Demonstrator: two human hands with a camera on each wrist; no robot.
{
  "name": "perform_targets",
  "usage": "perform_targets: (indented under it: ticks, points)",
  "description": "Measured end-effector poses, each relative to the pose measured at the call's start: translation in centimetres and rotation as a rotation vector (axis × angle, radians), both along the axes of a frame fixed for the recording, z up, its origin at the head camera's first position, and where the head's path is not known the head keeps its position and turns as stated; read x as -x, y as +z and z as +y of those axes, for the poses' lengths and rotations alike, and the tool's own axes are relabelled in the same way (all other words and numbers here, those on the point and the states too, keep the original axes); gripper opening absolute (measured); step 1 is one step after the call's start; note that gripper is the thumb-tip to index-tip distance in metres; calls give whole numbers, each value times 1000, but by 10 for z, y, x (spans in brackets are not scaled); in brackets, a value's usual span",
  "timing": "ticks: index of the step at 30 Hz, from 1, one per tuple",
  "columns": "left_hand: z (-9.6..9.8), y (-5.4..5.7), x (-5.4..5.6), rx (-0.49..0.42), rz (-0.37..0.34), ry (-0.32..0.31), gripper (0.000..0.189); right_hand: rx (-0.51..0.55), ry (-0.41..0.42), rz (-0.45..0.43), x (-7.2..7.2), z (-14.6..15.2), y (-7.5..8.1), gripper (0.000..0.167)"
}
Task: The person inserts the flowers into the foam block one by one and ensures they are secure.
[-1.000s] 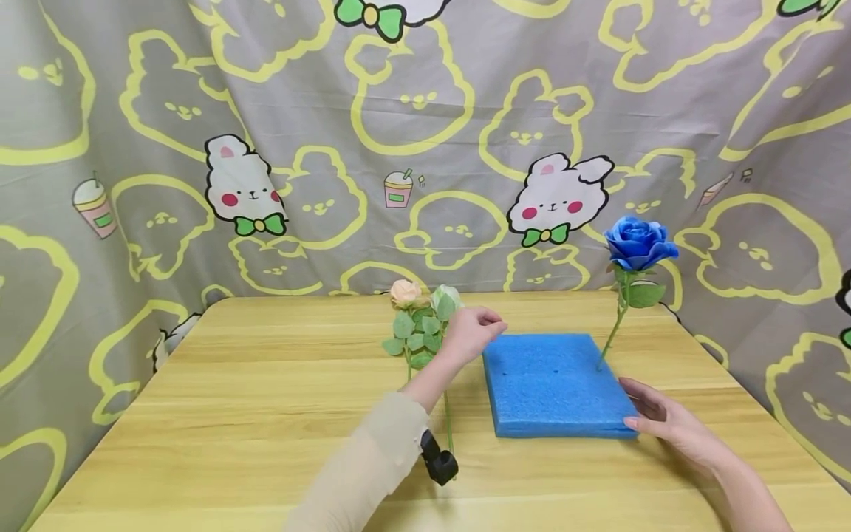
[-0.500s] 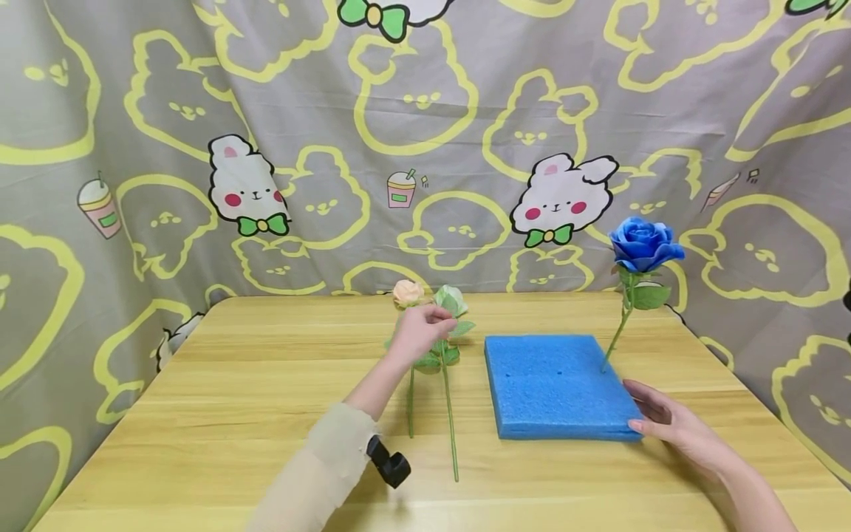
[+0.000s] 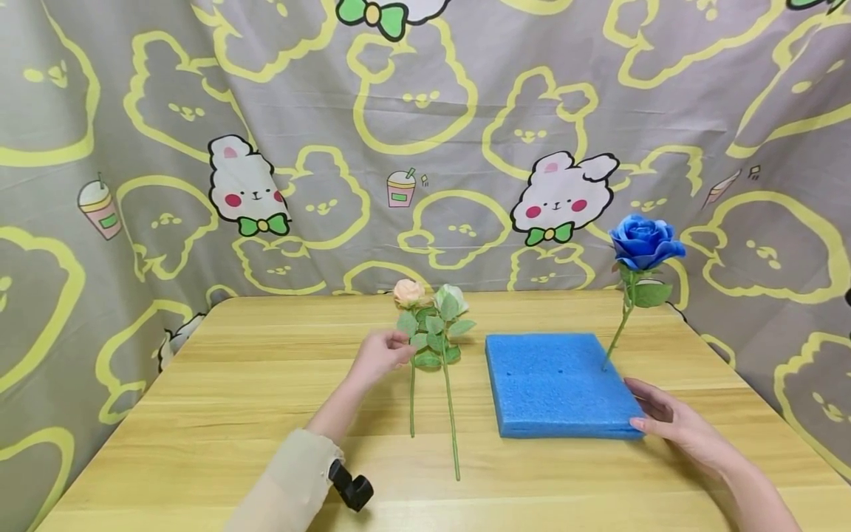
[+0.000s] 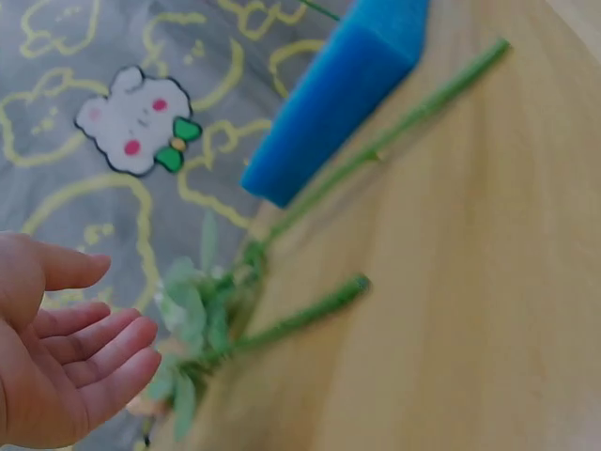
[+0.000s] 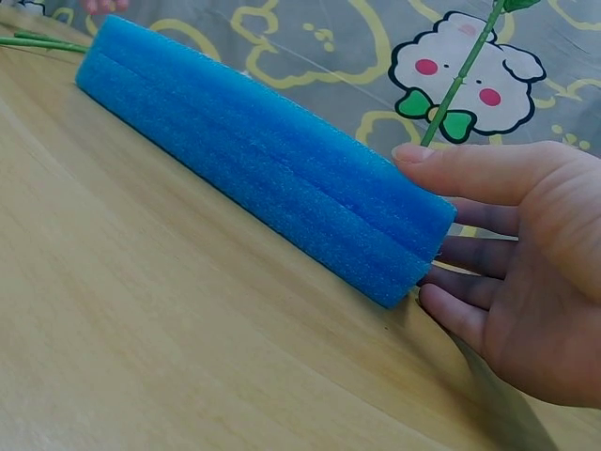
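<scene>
Leftward had moved the left hand (image 3: 377, 360), fingers loosely extended near the peach rose (image 3: 408, 293) at frame centre, while the right hand (image 3: 674, 423) pinched the blue foam block (image 3: 558, 388) at lower right.

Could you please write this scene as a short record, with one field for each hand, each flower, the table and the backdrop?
Left hand: holds nothing; nearest to the peach rose
Right hand: holds the near right corner of the blue foam block
Blue rose: stem stuck in the block
Peach rose: lying left of the block
Pale green rose: lying beside the peach one
Table: wood-patterned
Backdrop: grey cartoon-print cloth
</scene>
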State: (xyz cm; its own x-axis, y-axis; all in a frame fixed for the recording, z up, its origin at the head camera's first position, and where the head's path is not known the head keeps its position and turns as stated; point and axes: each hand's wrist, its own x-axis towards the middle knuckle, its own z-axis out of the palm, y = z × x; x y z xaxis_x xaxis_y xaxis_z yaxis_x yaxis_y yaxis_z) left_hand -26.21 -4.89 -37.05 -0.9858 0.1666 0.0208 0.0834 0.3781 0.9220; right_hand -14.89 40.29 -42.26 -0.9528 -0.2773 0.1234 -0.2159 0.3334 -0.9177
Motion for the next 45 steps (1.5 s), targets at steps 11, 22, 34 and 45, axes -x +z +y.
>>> perform_targets:
  ticks: [11, 22, 34, 45]
  points:
    - [-3, -29, -2, 59, -76, 23, 37, 23, 13, -3, 2, 0, 0, 57]
    - [9, -37, 3, 81, -88, 60, 34, 11, 12, 5, 1, 0, 2, 57]
    - [17, -38, 4, 268, -55, 102, 29, 31, 30, 5, 0, 0, -1, 56]
    - [18, -32, 3, 328, -83, 76, 27, 48, 28, 1, -1, -1, -1, 56]
